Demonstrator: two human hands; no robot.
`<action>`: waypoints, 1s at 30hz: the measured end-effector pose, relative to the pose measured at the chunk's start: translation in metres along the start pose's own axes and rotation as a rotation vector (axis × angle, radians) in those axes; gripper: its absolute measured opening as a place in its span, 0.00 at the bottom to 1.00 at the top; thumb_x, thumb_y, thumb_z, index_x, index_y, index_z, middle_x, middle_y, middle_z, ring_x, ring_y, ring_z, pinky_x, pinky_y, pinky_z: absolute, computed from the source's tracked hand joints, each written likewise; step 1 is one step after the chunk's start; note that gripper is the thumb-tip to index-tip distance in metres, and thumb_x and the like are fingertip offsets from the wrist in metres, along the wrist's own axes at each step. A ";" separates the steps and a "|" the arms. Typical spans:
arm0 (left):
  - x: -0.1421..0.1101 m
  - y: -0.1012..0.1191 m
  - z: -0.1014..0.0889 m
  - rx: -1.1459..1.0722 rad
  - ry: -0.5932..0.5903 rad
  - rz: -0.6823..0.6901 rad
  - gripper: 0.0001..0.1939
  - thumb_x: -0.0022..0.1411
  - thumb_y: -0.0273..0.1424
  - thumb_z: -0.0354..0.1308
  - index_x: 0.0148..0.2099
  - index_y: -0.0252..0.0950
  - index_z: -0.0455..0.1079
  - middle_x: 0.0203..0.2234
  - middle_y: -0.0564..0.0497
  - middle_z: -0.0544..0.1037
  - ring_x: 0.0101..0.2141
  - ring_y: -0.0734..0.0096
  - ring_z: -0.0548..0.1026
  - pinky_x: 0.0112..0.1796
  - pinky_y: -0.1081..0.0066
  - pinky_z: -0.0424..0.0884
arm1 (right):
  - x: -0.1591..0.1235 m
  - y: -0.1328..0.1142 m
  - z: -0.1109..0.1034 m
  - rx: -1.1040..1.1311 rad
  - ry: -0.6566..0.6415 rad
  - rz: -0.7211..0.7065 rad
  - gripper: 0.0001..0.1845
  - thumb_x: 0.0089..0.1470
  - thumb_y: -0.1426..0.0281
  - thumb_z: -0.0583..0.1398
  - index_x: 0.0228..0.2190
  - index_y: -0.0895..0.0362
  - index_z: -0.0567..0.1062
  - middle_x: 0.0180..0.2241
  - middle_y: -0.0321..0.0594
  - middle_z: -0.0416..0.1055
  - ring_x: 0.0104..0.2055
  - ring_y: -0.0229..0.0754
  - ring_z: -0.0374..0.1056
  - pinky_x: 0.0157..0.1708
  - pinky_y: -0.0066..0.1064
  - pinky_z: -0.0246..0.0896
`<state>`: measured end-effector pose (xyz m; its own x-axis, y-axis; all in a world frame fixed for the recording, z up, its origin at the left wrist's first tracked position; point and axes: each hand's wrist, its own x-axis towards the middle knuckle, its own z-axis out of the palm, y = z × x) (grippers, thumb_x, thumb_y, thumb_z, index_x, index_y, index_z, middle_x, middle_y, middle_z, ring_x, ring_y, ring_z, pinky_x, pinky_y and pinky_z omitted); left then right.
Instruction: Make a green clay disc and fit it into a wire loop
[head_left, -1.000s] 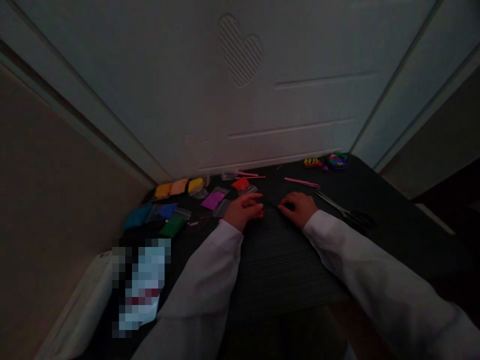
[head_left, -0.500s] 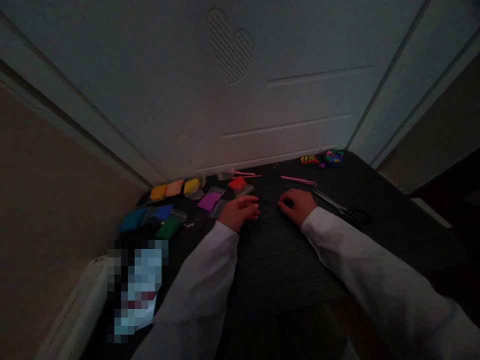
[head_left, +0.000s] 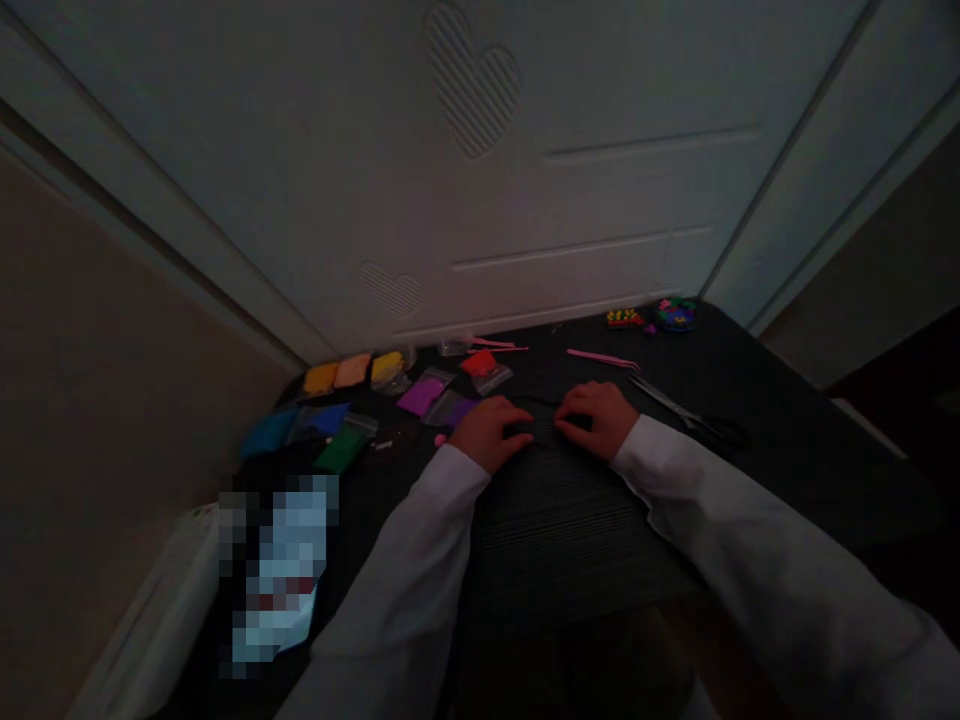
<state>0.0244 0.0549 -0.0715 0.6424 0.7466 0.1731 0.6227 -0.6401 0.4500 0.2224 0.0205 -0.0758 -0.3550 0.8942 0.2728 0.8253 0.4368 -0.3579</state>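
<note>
My left hand (head_left: 491, 433) rests low over the dark tabletop (head_left: 570, 530), its thumb and fingers apart. Facing it, my right hand (head_left: 600, 418) has thumb and fingertips close together. Between the two hands lies a thin dark curved thing (head_left: 541, 401), hard to make out against the table; whether the right fingertips grip it is unclear. Beside my left hand are a purple bag (head_left: 459, 412) and a small pink ball (head_left: 440, 440). Scissors (head_left: 679, 408) with dark handles lie to the right of my right hand, and pink tweezers (head_left: 602, 358) lie beyond it.
Bags of coloured clay, including red (head_left: 480, 364), magenta (head_left: 424, 393), green (head_left: 343, 449) and yellow (head_left: 388, 367), lie at the left. A colourful round piece (head_left: 677, 314) sits at the far right corner. A pixelated bright patch (head_left: 289, 570) is at lower left. A white door panel (head_left: 585, 200) rises behind.
My left hand has moved slightly right and turned more palm-down, uncovering the purple bag and pink ball. My right hand has flattened a little. The whole view has shifted slightly.
</note>
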 end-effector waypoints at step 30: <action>0.000 0.003 0.009 0.024 -0.034 0.092 0.08 0.48 0.30 0.53 0.32 0.40 0.71 0.30 0.51 0.70 0.36 0.68 0.64 0.40 0.66 0.59 | 0.000 -0.003 0.007 -0.010 -0.166 -0.001 0.09 0.48 0.65 0.53 0.30 0.54 0.70 0.30 0.37 0.67 0.32 0.37 0.63 0.32 0.29 0.51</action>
<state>0.0299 0.0515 -0.0785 0.7119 0.6781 0.1827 0.5705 -0.7101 0.4127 0.2171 0.0200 -0.0808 -0.4228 0.8980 0.1216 0.8289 0.4374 -0.3487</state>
